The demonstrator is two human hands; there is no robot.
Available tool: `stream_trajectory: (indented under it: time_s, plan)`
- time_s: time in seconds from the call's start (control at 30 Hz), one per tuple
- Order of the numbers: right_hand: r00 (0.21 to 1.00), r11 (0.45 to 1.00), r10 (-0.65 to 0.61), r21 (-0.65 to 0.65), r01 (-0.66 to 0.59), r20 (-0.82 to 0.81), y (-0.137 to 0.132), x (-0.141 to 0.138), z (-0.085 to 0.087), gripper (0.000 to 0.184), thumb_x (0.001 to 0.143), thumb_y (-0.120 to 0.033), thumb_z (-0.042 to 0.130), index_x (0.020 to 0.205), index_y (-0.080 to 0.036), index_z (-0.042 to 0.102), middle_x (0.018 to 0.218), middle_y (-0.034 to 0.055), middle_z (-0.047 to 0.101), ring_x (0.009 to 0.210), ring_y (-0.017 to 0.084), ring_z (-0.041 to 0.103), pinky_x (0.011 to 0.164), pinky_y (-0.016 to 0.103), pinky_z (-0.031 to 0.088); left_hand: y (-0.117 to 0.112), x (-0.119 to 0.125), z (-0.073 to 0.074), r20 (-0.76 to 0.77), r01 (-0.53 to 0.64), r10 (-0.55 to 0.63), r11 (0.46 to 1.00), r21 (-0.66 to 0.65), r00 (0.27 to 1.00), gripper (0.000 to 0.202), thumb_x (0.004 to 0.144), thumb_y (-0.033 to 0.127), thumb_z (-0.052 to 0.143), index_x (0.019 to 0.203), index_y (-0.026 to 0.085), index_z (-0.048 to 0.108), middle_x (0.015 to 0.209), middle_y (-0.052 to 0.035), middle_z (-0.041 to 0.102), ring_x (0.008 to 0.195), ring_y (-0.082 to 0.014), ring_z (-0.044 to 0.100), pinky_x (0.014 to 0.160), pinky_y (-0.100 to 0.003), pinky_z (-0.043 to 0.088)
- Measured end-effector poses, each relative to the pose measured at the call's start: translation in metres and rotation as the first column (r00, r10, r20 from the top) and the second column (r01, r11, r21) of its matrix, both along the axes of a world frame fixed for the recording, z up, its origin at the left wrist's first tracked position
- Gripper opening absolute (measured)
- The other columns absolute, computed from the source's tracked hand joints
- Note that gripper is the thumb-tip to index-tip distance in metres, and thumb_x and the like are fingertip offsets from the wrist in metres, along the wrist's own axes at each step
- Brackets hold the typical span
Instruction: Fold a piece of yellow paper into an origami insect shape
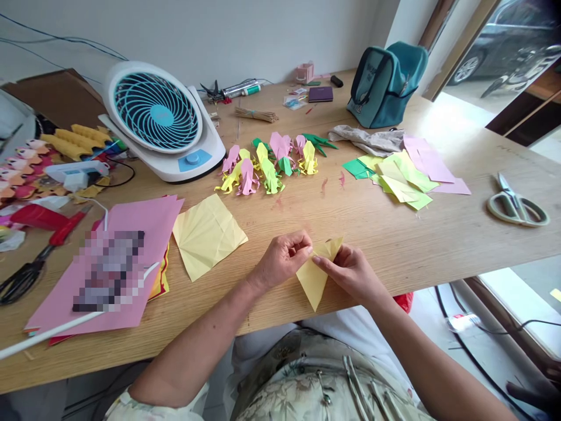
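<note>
left hand [283, 257] pinched on folded yellow paper [314, 275], top left edge | right hand [350, 270] grip clamped on same paper, right edge | paper at near edge of desk [394, 234], point toward the person | creased yellow sheet [208, 235] flat just left | origami figures [267, 164] behind, fan [160, 120] far left, scissors [517, 206] far right

The single camera rides on my head, facing forward and tilted down across the wooden table [394, 245]. My left hand [283, 257] and right hand [350, 272], pinching the folded yellow paper [312, 282], lie close below centre. The fan [158, 117] and back wall [219, 29] fill the far top.
</note>
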State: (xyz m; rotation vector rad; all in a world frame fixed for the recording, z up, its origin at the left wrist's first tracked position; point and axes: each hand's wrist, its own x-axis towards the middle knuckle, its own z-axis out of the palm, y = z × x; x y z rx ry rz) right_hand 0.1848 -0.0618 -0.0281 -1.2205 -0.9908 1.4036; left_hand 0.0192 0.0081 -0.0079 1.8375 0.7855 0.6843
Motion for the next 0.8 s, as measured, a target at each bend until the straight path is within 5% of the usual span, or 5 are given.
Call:
stream_trajectory:
  time_s: [0.1, 0.37, 0.5, 0.6, 0.8]
  plan:
    - [1.000, 1.000, -0.001, 0.003, 0.001, 0.005, 0.000, 0.001, 0.001, 0.035, 0.067, -0.044, 0.085, 0.074, -0.016, 0.067, 0.070, 0.0015, 0.068, 0.062, 0.014, 0.059, 0.054, 0.023, 0.045, -0.001, 0.000, -0.001, 0.016, 0.017, -0.017, 0.999, 0.044, 1.000, 0.020, 0.088, 0.023, 0.053, 0.070, 0.017, 0.048, 0.064, 0.0052, 0.042, 0.061, -0.0079, 0.038, 0.056, -0.020, 0.031]
    - [0.977, 0.976, -0.206, 0.054, 0.209, -0.061, -0.001, 0.000, 0.000, 0.038, 0.066, -0.053, 0.083, 0.076, -0.019, 0.069, 0.073, 0.0035, 0.071, 0.064, 0.018, 0.062, 0.064, 0.030, 0.053, 0.008, 0.000, -0.012, 0.094, -0.033, 0.046, 0.990, -0.134, 0.995, 0.032, 0.090, 0.041, 0.059, 0.072, 0.016, 0.053, 0.065, 0.0046, 0.048, 0.059, -0.0076, 0.044, 0.058, -0.020, 0.038]
    - [0.976, 0.973, -0.218, 0.067, 0.219, -0.025, 0.000, 0.004, -0.003, 0.040, 0.064, -0.051, 0.085, 0.062, -0.019, 0.061, 0.055, -0.0022, 0.057, 0.049, 0.011, 0.047, 0.049, 0.025, 0.042, 0.012, -0.002, -0.013, 0.090, -0.043, 0.062, 0.979, -0.197, 0.994, 0.037, 0.086, 0.048, 0.064, 0.071, 0.016, 0.053, 0.062, 0.0048, 0.049, 0.057, -0.0071, 0.044, 0.056, -0.019, 0.037]
    - [0.961, 0.959, -0.277, 0.062, 0.278, -0.021, 0.001, 0.008, -0.010, 0.038, 0.070, -0.053, 0.081, 0.067, -0.019, 0.062, 0.052, -0.0040, 0.053, 0.046, 0.009, 0.040, 0.045, 0.024, 0.032, 0.012, -0.002, -0.014, 0.109, -0.024, 0.063, 0.944, -0.329, 0.992, 0.042, 0.081, 0.055, 0.067, 0.074, 0.016, 0.056, 0.062, 0.0041, 0.053, 0.054, -0.0074, 0.047, 0.052, -0.019, 0.038]
    - [0.957, 0.956, -0.275, 0.082, 0.282, -0.089, -0.001, 0.010, -0.014, 0.033, 0.080, -0.048, 0.075, 0.070, -0.020, 0.060, 0.053, -0.0049, 0.051, 0.049, 0.008, 0.042, 0.049, 0.023, 0.034, 0.015, -0.003, -0.014, 0.138, -0.045, 0.096, 0.943, -0.330, 0.986, 0.040, 0.078, 0.050, 0.073, 0.069, 0.015, 0.056, 0.058, 0.0042, 0.054, 0.050, -0.0052, 0.046, 0.052, -0.018, 0.036]
